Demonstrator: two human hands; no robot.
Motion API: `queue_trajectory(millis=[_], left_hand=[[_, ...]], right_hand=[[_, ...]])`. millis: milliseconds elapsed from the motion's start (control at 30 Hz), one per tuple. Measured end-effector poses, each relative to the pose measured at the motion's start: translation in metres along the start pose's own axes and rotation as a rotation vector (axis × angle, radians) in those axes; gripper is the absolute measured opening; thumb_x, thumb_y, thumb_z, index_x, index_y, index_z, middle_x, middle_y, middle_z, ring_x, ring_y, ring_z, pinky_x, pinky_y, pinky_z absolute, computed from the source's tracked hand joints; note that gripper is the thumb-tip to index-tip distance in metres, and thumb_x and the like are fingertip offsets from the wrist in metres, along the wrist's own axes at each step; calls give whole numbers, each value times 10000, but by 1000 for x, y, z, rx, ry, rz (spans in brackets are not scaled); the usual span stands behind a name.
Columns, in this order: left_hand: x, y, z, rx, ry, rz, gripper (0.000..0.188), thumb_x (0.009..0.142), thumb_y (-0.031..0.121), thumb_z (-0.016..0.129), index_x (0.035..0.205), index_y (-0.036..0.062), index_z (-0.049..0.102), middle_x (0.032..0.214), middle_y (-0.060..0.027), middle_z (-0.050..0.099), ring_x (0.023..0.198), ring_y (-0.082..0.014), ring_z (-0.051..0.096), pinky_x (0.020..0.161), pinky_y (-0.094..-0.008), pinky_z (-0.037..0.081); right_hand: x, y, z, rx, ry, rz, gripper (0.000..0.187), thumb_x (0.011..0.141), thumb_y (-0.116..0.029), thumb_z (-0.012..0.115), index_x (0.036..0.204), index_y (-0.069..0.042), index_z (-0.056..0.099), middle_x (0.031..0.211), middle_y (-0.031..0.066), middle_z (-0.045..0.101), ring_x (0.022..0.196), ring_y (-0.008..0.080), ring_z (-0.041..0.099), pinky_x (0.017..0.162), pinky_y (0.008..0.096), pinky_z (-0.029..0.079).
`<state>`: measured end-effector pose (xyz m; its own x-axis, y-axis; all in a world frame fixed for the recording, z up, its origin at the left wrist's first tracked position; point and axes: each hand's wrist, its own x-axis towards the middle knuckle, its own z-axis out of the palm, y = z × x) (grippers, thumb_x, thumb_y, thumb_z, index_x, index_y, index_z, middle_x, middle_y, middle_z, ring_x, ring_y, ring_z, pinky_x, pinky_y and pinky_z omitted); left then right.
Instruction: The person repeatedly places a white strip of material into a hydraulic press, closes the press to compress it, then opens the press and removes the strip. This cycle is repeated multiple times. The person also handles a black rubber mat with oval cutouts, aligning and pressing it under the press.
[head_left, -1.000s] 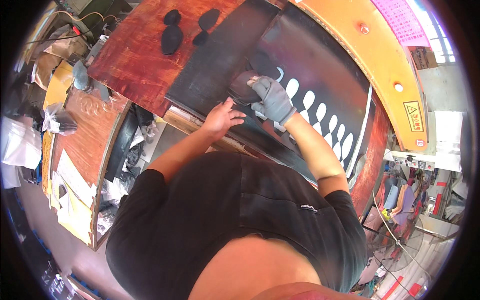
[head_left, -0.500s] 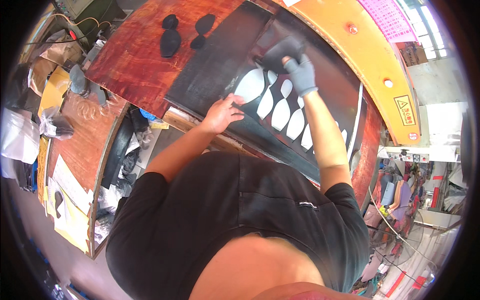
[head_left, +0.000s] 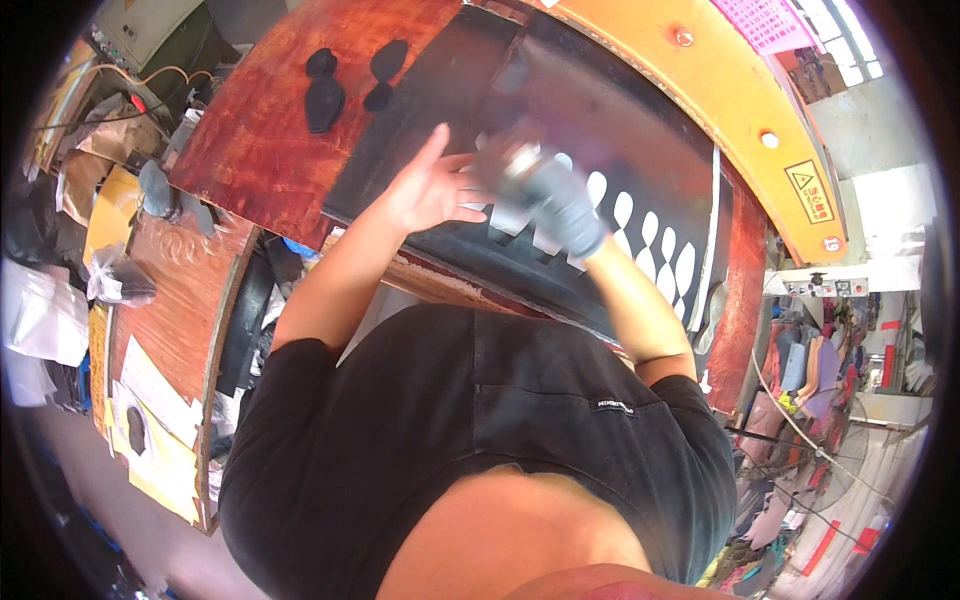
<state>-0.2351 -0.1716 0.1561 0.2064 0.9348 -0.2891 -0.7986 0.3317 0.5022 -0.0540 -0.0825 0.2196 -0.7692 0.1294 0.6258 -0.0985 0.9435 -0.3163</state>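
A dark object [head_left: 498, 166] is held in the gloved right hand [head_left: 564, 208] above the black sheet [head_left: 440, 105]; its outline is blurred, so its exact kind cannot be told. The right grip is closed around its near side, and the glove is grey. The bare left hand [head_left: 430, 192] is held with a wide grip, fingers spread and thumb raised, just beside the object's left side; whether it is touched by the fingertips cannot be told.

A slanting row of white sole-like shapes [head_left: 623, 210] is seen on the black sheet, to the right of the gloved hand and partly covered by it. The sheet is carried by a red-brown worktop [head_left: 245, 125], on whose far left part black sole-like pieces [head_left: 324, 105] are laid, well apart from both hands. Along the far right side, the worktop is bordered by a curved orange machine part [head_left: 740, 110]. At the left, papers [head_left: 160, 440] and a clear bag [head_left: 120, 278] are placed on a brown side table [head_left: 165, 300].
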Motion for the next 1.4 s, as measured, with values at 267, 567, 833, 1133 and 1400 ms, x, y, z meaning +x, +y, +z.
queue_trajectory(millis=[267, 567, 833, 1133, 1400], left_hand=[[31, -32, 6, -78, 88, 290, 299, 903, 175, 606, 1162, 40, 540, 1072, -93, 611, 974, -227, 607, 855, -403, 507], [69, -15, 38, -127, 13, 672, 617, 922, 530, 446, 1327, 66, 409, 1257, -165, 532, 1134, -309, 531, 966, -484, 422], [112, -11, -24, 528, 292, 675, 262, 892, 173, 599, 1093, 6, 605, 993, -92, 646, 851, -160, 623, 793, -293, 481], [92, -7, -7, 1237, 36, 837, 310, 834, 220, 654, 1114, 94, 610, 1104, -81, 595, 1028, -219, 576, 856, -323, 463], [87, 9, -11, 1472, -44, 675, 296, 804, 264, 686, 1039, 90, 645, 1089, -74, 582, 999, -259, 576, 842, -351, 468]], right_hand=[[-51, -8, 3, 491, 325, 820, 545, 800, -4, 574, 1302, -29, 362, 1267, 132, 453, 1170, 229, 470, 977, 330, 398], [-45, -1, -26, -157, -81, 687, 557, 740, -174, 706, 1224, -57, 457, 1002, 178, 616, 946, 333, 611, 790, 375, 487], [-71, 41, -3, -393, -297, 697, 604, 765, -243, 677, 1274, -58, 411, 1115, 171, 555, 961, 343, 578, 782, 415, 491], [-77, 53, -1, -376, -157, 704, 493, 783, -246, 685, 1184, -69, 459, 1023, 148, 573, 907, 339, 599, 726, 397, 492], [-83, 51, 1, -314, -120, 697, 434, 757, -210, 700, 1110, -74, 486, 979, 135, 594, 891, 334, 600, 728, 389, 490]])
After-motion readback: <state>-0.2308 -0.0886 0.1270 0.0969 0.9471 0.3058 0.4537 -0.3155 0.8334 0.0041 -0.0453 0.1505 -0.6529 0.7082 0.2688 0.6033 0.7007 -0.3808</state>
